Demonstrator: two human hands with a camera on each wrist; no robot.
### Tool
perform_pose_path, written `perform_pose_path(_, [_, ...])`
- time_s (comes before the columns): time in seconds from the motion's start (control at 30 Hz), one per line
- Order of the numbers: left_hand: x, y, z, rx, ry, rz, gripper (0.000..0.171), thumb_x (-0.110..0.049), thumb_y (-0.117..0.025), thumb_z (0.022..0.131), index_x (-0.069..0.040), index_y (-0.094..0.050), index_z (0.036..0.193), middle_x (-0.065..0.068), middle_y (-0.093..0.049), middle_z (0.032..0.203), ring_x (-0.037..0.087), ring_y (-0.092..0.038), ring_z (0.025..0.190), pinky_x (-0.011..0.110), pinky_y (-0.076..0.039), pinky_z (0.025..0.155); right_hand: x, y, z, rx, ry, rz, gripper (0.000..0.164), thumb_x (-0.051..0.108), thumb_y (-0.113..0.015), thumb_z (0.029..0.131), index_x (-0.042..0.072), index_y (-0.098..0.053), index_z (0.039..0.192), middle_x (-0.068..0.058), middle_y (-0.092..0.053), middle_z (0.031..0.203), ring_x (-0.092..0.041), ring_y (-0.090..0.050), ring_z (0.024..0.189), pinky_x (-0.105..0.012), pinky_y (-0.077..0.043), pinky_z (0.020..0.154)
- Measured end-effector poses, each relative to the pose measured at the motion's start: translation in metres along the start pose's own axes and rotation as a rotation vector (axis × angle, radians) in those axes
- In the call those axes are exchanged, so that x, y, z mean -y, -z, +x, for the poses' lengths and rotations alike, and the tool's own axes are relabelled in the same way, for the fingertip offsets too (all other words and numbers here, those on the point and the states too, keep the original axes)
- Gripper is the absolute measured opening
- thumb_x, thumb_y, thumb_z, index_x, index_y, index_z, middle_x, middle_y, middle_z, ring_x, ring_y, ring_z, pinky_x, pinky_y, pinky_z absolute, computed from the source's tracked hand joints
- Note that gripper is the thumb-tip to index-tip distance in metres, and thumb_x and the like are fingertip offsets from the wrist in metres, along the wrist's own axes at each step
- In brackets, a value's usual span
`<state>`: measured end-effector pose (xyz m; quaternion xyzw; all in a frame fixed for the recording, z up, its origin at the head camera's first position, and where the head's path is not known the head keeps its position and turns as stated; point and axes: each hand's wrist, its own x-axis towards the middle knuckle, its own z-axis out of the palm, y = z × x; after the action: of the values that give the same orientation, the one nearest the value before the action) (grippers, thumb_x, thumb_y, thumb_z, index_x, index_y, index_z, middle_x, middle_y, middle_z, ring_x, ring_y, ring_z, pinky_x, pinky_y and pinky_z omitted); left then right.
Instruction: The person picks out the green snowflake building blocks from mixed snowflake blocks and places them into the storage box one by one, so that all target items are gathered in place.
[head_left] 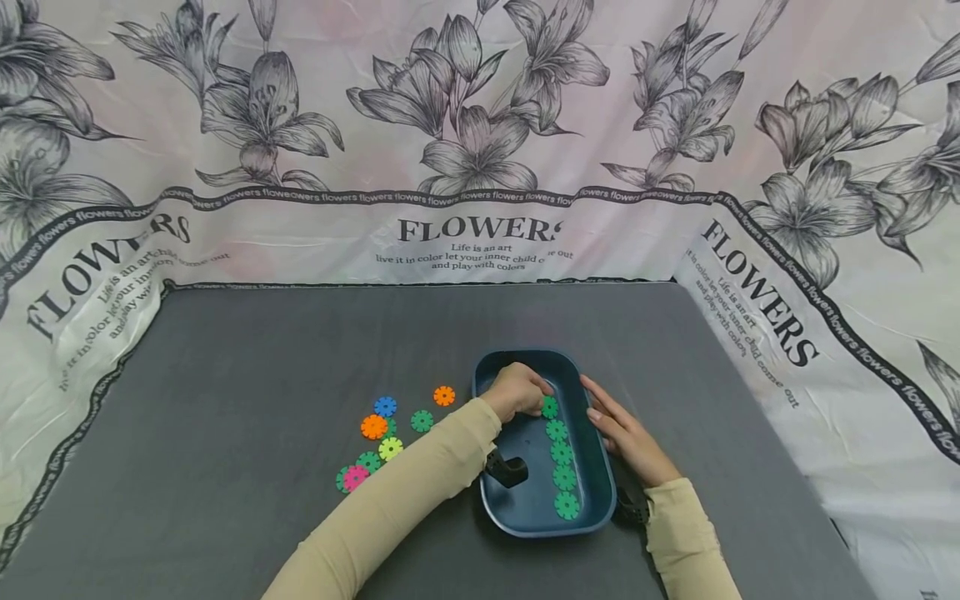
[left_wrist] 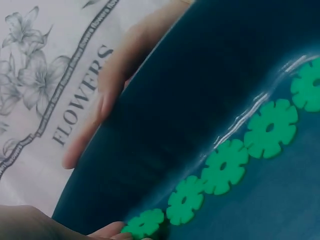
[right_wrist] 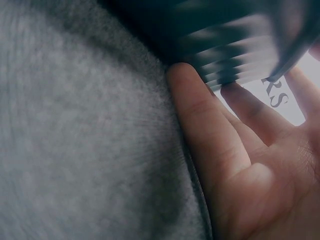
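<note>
In the head view a dark blue tray (head_left: 517, 527) holds a row of several green notched plastic discs (head_left: 564, 477) along its right wall. My left hand (head_left: 517, 390) reaches over the left rim, fingers bent, pinching the edge of the farthest green disc (head_left: 550, 407). The left wrist view shows the fingertips at that end disc (left_wrist: 145, 224), partly covering it. Outside the tray, my right hand (head_left: 633, 442) rests against the right wall with fingers extended. Seen from the right wrist, its fingers (right_wrist: 207, 125) touch the tray's outer side (right_wrist: 235, 45).
Left of the tray, loose notched discs lie on the grey table (head_left: 247, 375): orange (head_left: 444, 396), blue (head_left: 386, 406), yellow (head_left: 391, 448), pink (head_left: 356, 478) and several green. Some overlap. A floral cloth (head_left: 465, 242) rises behind the table and along both sides.
</note>
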<state>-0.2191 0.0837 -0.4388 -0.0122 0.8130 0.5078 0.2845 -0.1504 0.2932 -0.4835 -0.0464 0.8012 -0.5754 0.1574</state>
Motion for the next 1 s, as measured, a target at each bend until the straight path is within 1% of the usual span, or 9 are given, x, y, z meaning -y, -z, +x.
perform_pose_path(0.07, [0.001,-0.001,0.0,0.0,-0.01,-0.005,0.034,0.013,-0.058,0.081,-0.006,-0.075,0.103,0.005,-0.065,0.09,0.012,-0.03,0.043,0.025,-0.031,0.046,0.0,0.0,0.0,0.003,0.003,0.002,0.052,0.04,-0.044,0.101,0.043,-0.024,0.149,-0.007,-0.013,0.16,-0.036,-0.012,0.146,-0.069,-0.028,0.101])
perform_pose_path(0.2, [0.002,-0.002,-0.001,-0.008,-0.056,-0.007,0.032,0.012,-0.06,0.08,-0.004,-0.074,0.104,0.005,-0.065,0.093,0.014,-0.036,0.047,0.025,-0.032,0.046,0.0,0.0,0.0,0.003,0.011,0.008,0.052,0.039,-0.043,0.102,0.042,-0.024,0.15,-0.007,-0.012,0.16,-0.036,-0.011,0.146,-0.068,-0.03,0.101])
perform_pose_path(0.33, [0.004,-0.004,-0.002,-0.021,-0.104,0.024,0.031,0.01,-0.063,0.08,-0.004,-0.074,0.105,0.006,-0.065,0.093,0.014,-0.04,0.051,0.024,-0.033,0.047,0.001,0.0,0.001,0.011,0.018,0.024,0.052,0.038,-0.043,0.102,0.041,-0.024,0.15,-0.008,-0.012,0.16,-0.036,-0.01,0.146,-0.067,-0.03,0.101])
perform_pose_path(0.47, [0.005,-0.004,-0.004,-0.023,-0.151,0.09,0.029,0.006,-0.066,0.081,-0.004,-0.074,0.107,0.007,-0.068,0.099,0.015,-0.052,0.063,0.024,-0.04,0.053,0.0,0.0,0.0,0.015,0.017,0.032,0.052,0.038,-0.043,0.102,0.042,-0.024,0.15,-0.007,-0.012,0.16,-0.035,-0.01,0.146,-0.068,-0.028,0.102])
perform_pose_path(0.57, [0.006,-0.005,-0.004,-0.023,-0.179,0.135,0.028,0.004,-0.068,0.081,-0.004,-0.073,0.107,0.009,-0.069,0.103,0.015,-0.058,0.07,0.023,-0.045,0.059,0.0,0.0,0.0,0.015,0.017,0.028,0.052,0.038,-0.043,0.102,0.042,-0.024,0.15,-0.006,-0.012,0.16,-0.035,-0.01,0.146,-0.07,-0.026,0.102])
perform_pose_path(0.73, [0.009,-0.003,-0.008,-0.016,-0.21,0.142,0.027,0.001,-0.069,0.081,-0.004,-0.073,0.108,0.009,-0.069,0.106,0.015,-0.058,0.074,0.023,-0.049,0.064,-0.001,-0.001,0.0,0.014,0.025,0.027,0.052,0.038,-0.043,0.102,0.041,-0.024,0.15,-0.008,-0.012,0.16,-0.036,-0.011,0.146,-0.068,-0.029,0.101])
perform_pose_path(0.83, [0.013,0.005,-0.017,0.0,-0.265,0.109,0.025,-0.003,-0.068,0.084,-0.005,-0.072,0.108,0.007,-0.069,0.1,0.015,-0.06,0.075,0.025,-0.05,0.065,0.0,-0.002,0.0,0.01,0.025,0.027,0.052,0.038,-0.043,0.102,0.041,-0.024,0.15,-0.009,-0.013,0.16,-0.037,-0.013,0.145,-0.066,-0.032,0.1])
perform_pose_path(0.9, [0.016,0.014,-0.028,0.016,-0.313,0.08,0.022,-0.006,-0.067,0.087,-0.006,-0.071,0.109,0.005,-0.068,0.093,0.019,-0.064,0.076,0.027,-0.052,0.066,0.0,-0.002,0.0,0.007,0.025,0.027,0.052,0.038,-0.044,0.102,0.04,-0.024,0.15,-0.01,-0.013,0.16,-0.037,-0.013,0.145,-0.065,-0.034,0.1])
perform_pose_path(1.0, [0.021,0.03,-0.049,0.041,-0.366,0.04,0.018,-0.009,-0.065,0.09,-0.008,-0.071,0.107,0.003,-0.065,0.085,0.026,-0.068,0.079,0.031,-0.054,0.068,0.002,0.0,0.0,0.01,0.028,0.024,0.053,0.037,-0.044,0.102,0.04,-0.024,0.151,-0.01,-0.012,0.16,-0.037,-0.013,0.145,-0.065,-0.034,0.1])
